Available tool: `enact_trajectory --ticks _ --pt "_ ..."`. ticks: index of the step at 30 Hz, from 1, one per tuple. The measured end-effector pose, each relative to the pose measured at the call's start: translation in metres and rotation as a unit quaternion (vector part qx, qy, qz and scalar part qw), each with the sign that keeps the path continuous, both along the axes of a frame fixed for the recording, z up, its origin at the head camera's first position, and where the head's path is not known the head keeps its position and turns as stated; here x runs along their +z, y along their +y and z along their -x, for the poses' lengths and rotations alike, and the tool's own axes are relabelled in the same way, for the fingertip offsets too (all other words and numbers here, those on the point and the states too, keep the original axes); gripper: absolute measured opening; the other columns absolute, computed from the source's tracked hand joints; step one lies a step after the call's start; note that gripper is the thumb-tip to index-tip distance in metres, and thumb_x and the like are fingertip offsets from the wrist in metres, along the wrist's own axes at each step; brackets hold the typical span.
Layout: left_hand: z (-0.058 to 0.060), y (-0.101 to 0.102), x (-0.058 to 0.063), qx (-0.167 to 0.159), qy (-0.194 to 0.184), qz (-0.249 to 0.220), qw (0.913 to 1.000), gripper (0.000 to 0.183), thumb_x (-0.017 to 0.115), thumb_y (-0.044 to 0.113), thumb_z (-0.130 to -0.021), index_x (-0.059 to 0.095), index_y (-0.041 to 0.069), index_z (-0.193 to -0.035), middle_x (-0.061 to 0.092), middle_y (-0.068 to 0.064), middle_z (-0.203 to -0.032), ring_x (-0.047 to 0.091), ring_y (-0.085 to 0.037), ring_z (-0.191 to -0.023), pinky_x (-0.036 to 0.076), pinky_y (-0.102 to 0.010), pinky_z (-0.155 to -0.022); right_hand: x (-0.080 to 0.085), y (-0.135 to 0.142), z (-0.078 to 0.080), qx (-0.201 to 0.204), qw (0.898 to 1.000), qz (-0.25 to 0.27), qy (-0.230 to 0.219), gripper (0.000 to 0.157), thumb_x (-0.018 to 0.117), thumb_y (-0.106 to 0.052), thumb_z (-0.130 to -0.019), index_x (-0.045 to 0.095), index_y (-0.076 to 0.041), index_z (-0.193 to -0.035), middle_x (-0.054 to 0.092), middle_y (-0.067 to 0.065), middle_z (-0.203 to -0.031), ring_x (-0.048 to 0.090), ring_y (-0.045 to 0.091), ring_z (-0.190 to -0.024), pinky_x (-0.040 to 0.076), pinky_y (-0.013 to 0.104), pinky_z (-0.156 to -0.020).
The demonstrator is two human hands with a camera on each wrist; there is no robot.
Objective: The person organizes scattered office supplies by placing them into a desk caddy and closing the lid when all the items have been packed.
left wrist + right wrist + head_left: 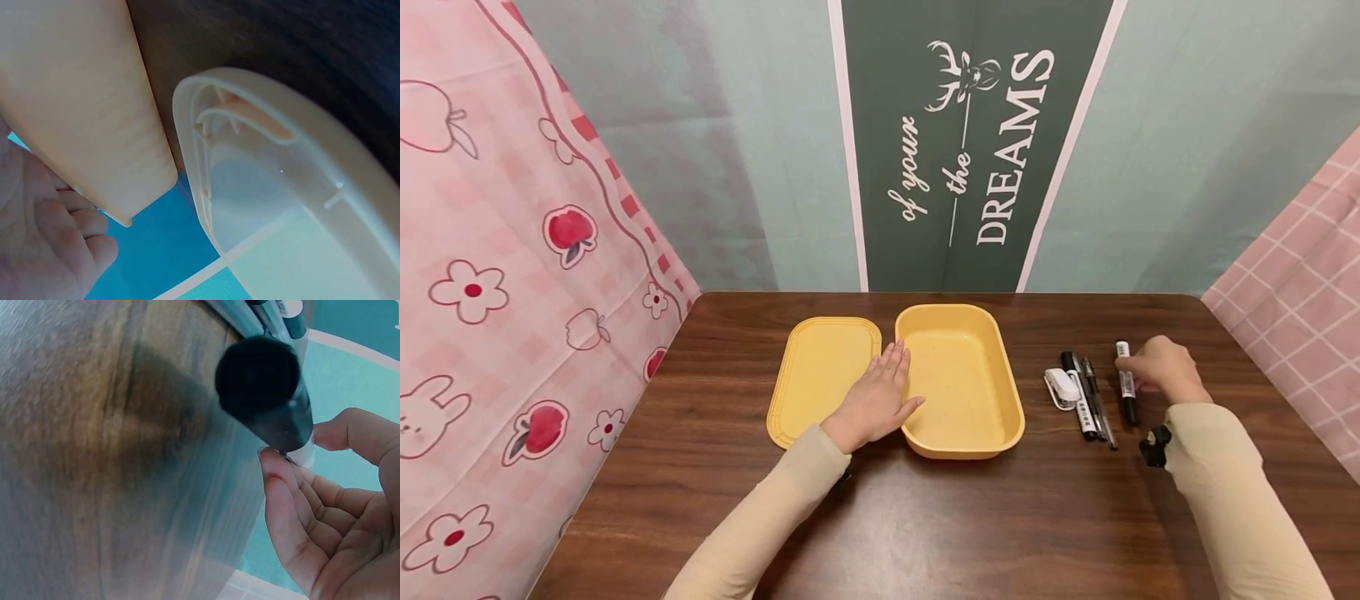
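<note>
A slim cylindrical marker (pixel 1127 385), white-barrelled with a glossy black cap, is pinched between thumb and fingers of the right hand (pixel 1170 368), towards the right of the tabletop (pixel 910 533); the grip is narrowed on the barrel. Whether the marker is lifted or borne by the wood cannot be told. In the right wrist view the cap is presented almost end-on, round and blunt. The left hand (pixel 874 402) is laid with straight fingers and spread thumb against the left wall of a yellow box (pixel 958 383), mid-tabletop; its grip is wide, nothing is held. The box is moulded smooth, deep and round-cornered, apparently in plastic. Just to its left a matching flat lid (pixel 820 375) is set down, its border ridged, its near right edge overlapped by the left hand in the head view. Between box and pinched marker a cluster is gathered: a rounded white stapler (pixel 1062 388), a second black-and-white marker (pixel 1083 417) and slender pens (pixel 1099 408), laid nearly parallel. The tabletop is finished in dark, streaked brown grain. Behind, a creased teal cloth (pixel 782 167) is hung, its dark central panel (pixel 887 75) lettered in white.
</note>
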State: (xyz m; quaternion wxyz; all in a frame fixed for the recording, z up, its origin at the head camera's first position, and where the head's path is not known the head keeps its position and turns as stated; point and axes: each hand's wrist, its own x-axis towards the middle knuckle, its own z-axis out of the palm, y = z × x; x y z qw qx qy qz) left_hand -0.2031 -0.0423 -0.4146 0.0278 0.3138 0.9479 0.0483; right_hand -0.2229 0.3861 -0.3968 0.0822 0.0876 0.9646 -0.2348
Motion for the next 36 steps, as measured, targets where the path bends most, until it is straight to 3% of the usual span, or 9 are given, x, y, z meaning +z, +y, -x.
enact_trajectory --ticks 11,18,28,36 --pt "-0.003 -0.001 -0.005 0.004 -0.008 0.006 0.9999 0.072 0.035 0.045 -0.1 0.017 -0.007 -0.147 0.008 -0.022 -0.155 0.008 -0.03 -0.143 0.015 -0.039 -0.114 0.002 -0.011 0.002 0.025 1.0 -0.011 0.008 0.041 0.057 -0.027 -0.087 0.05 -0.01 -0.051 0.056 0.003 -0.048 0.057 0.019 -0.043 0.044 0.034 -0.045" --pt "-0.004 0.0 -0.007 0.002 -0.011 -0.001 0.9999 0.072 0.035 0.045 -0.1 0.018 -0.008 -0.147 0.009 -0.022 -0.154 0.009 -0.031 -0.143 0.016 -0.04 -0.114 0.009 -0.025 0.006 0.03 0.999 0.011 -0.012 0.039 0.056 -0.025 -0.087 0.046 -0.012 -0.051 0.056 0.004 -0.05 0.06 0.02 -0.046 0.049 0.035 -0.047" --pt "0.009 0.003 0.001 -0.005 0.019 0.007 0.9998 0.072 0.036 0.044 -0.101 0.019 -0.009 -0.146 0.012 -0.024 -0.153 0.012 -0.032 -0.142 0.017 -0.04 -0.114 0.036 -0.051 0.026 0.057 0.998 -0.005 0.03 0.037 0.057 -0.025 -0.086 0.055 -0.007 -0.053 0.061 0.004 -0.051 0.064 0.023 -0.051 0.048 0.038 -0.055" --pt "0.011 0.003 0.002 0.009 -0.008 0.019 0.9997 0.074 0.034 0.046 -0.1 0.014 -0.007 -0.147 0.005 -0.022 -0.155 0.005 -0.03 -0.143 0.011 -0.039 -0.115 0.046 -0.078 0.04 0.062 0.997 0.007 0.041 0.041 0.056 -0.024 -0.086 0.056 -0.008 -0.049 0.06 0.004 -0.049 0.059 0.019 -0.048 0.043 0.033 -0.05"
